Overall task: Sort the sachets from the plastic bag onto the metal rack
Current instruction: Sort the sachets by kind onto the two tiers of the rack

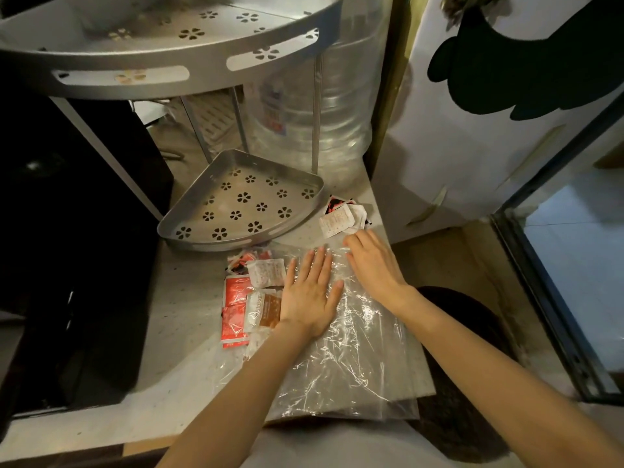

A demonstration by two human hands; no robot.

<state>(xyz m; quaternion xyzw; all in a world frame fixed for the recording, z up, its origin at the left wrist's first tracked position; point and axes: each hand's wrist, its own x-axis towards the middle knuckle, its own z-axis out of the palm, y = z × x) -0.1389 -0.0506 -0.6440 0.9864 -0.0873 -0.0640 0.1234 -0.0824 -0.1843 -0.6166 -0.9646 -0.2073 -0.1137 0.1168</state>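
Observation:
A clear plastic bag [341,352] lies flat on the pale counter in front of me. My left hand [312,293] presses on it with straight fingers. Red, white and brown sachets [251,298] lie spread just left of that hand, some under the bag's edge. My right hand [373,261] rests on the bag's far end, fingers loosely bent, holding nothing. A small pile of white and red sachets [342,214] sits just beyond its fingertips. The metal rack's lower shelf [243,204], with flower-shaped holes, stands behind with nothing on it. Its upper shelf [175,52] is close overhead.
A large clear water bottle [320,113] stands behind the rack. A black appliance [74,231] fills the left side. A white door with black shapes [472,130] is on the right, and the counter edge [429,383] drops off beside the bag.

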